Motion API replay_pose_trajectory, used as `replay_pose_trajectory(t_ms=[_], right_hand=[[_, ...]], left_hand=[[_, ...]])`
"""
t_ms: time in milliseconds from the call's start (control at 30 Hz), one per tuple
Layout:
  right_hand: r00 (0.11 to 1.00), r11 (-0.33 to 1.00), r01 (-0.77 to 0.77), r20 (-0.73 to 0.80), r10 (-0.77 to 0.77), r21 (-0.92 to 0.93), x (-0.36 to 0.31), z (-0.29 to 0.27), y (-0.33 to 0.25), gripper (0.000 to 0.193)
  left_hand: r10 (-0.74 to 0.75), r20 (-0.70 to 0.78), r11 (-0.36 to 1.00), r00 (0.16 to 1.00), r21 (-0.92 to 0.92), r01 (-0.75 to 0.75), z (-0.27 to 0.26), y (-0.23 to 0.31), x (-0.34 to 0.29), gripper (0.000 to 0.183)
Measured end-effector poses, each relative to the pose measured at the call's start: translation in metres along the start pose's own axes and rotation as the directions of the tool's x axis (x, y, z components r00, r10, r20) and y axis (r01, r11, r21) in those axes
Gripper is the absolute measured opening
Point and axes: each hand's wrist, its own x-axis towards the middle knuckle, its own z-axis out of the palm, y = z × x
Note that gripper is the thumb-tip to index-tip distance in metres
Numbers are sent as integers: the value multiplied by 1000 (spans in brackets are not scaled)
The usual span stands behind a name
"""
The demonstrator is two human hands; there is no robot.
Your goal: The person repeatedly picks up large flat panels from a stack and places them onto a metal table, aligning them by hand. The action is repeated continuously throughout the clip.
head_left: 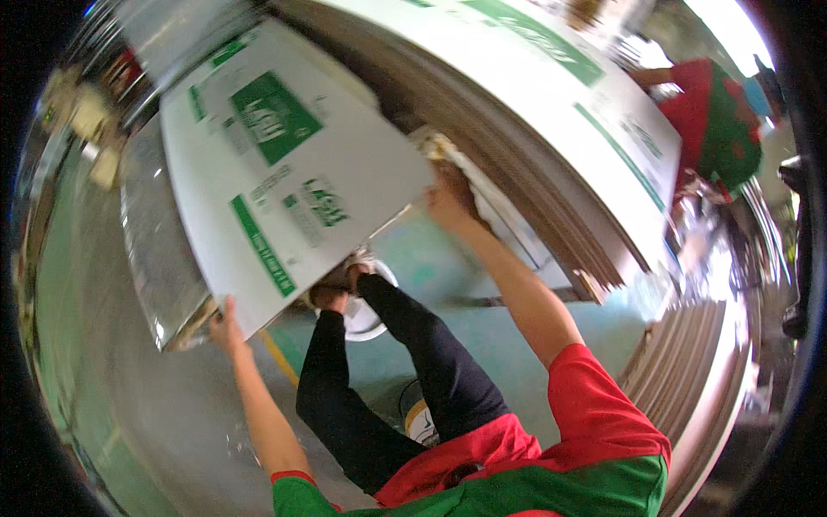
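A large white cardboard sheet [293, 228] with green printing lies tilted in front of me. My left hand [226, 327] is closed on its near left corner, the thumb resting on the top face. At the sheet's right corner my right hand [454, 200] is closed too; its fingers are blurred and partly hidden. Beneath the sheet, a lower layer with a shiny plastic-like surface [159, 233] sticks out on the left.
A tall stack of similar white-and-green cardboard [551, 112] rises at the right, where another person [711, 129] in red and green leans over it. More brown-edged sheets [680, 362] stand at the lower right. A round white tub [366, 323] and a bucket [419, 420] are by my legs.
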Motion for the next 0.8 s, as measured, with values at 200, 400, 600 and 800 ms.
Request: replay_pose_trajectory(t_ms=[200, 400, 600, 800], right_hand=[[824, 752, 451, -100, -558, -480, -114, -284, -9, 52], [886, 666, -332, 22, 464, -668, -153, -302, 154, 65], [950, 931, -225, 146, 275, -288, -231, -265, 93, 62], [976, 874, -180, 193, 101, 451, -265, -300, 112, 49]], left_hand=[[-76, 11, 992, 997, -99, 77, 2, -54, -46, 53], [145, 747, 969, 648, -241, 61, 80, -8, -335, 37], [46, 913, 969, 405, -140, 205, 149, 137, -556, 52], [63, 788, 978, 613, -171, 119, 137, 157, -581, 34]])
